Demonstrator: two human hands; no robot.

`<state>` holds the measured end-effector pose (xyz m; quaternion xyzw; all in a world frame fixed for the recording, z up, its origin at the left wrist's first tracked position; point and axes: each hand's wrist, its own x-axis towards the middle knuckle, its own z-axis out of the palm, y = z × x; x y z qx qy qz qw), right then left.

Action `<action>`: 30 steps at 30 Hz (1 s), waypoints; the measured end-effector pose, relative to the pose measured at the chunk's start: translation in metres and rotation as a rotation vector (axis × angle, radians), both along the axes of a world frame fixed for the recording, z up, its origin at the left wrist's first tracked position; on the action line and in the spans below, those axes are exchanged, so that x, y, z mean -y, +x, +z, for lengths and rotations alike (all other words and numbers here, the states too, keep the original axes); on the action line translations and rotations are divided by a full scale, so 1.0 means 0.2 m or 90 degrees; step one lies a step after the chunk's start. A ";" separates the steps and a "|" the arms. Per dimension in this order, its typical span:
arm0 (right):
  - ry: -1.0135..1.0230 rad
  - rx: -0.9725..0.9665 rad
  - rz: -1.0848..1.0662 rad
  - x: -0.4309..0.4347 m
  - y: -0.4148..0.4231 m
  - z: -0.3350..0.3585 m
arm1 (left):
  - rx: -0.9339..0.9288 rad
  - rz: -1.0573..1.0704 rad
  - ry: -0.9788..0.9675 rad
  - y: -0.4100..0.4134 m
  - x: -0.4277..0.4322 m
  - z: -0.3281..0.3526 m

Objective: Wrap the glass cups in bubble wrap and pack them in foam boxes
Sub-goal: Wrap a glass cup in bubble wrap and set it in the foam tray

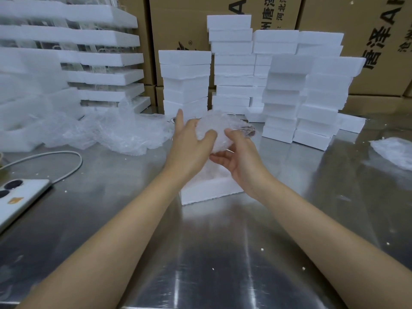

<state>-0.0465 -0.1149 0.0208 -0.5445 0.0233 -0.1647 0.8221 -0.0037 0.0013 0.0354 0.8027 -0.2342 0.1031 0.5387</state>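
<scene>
The left hand (189, 142) and right hand (242, 158) grip the wrapped cup (211, 130) over a foam box (207, 191); cartons (376, 81) behind read 唐泽

Both bare forearms reach forward, left hand (189, 143) and right hand (242, 157) raised close together, fingers (219, 156) cupped toward each other.

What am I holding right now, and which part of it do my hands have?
A bubble-wrapped bundle. The left hand grips its left side, thumb on the front; the right hand cups its underside, thumb on the front too.
</scene>
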 end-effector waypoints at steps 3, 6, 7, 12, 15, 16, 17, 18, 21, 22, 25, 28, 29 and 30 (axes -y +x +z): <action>0.037 -0.019 -0.002 0.02 0.01 0.00 | -0.029 -0.096 -0.021 -0.02 -0.01 0.01; -0.033 -0.023 0.012 0.02 0.01 0.00 | 0.034 -0.069 -0.020 0.00 -0.03 0.01; -0.065 -0.028 0.018 0.03 0.01 -0.01 | 0.062 -0.040 -0.001 0.02 -0.03 0.00; -0.297 0.044 0.076 0.01 0.00 -0.03 | 0.127 0.094 0.036 0.06 -0.05 -0.01; -0.249 0.052 0.096 0.01 0.00 -0.03 | 0.140 0.100 0.048 0.05 -0.05 -0.02; -0.211 0.041 0.092 0.02 0.00 -0.02 | 0.132 0.075 0.049 0.05 -0.05 -0.01; -0.172 0.030 0.089 0.02 0.00 -0.01 | 0.120 0.030 0.037 0.04 -0.04 0.00; -0.141 0.016 0.086 0.02 -0.01 -0.01 | 0.097 -0.027 0.015 0.03 -0.04 0.00; -0.094 -0.015 0.080 0.03 -0.01 0.00 | 0.069 -0.128 -0.012 0.02 -0.03 0.03; -0.100 -0.014 0.086 0.03 -0.01 0.00 | 0.092 -0.126 -0.008 0.02 -0.04 0.03; -0.150 0.000 0.090 0.01 -0.02 0.00 | 0.195 -0.067 0.024 0.04 -0.08 0.04; -0.226 0.017 0.082 0.01 -0.01 -0.01 | 0.244 -0.026 0.034 0.05 -0.09 0.04; -0.264 0.027 0.083 0.01 0.00 -0.02 | 0.248 -0.014 0.036 0.05 -0.09 0.04; -0.312 0.036 0.082 0.02 0.00 -0.03 | 0.249 0.001 0.040 0.05 -0.09 0.04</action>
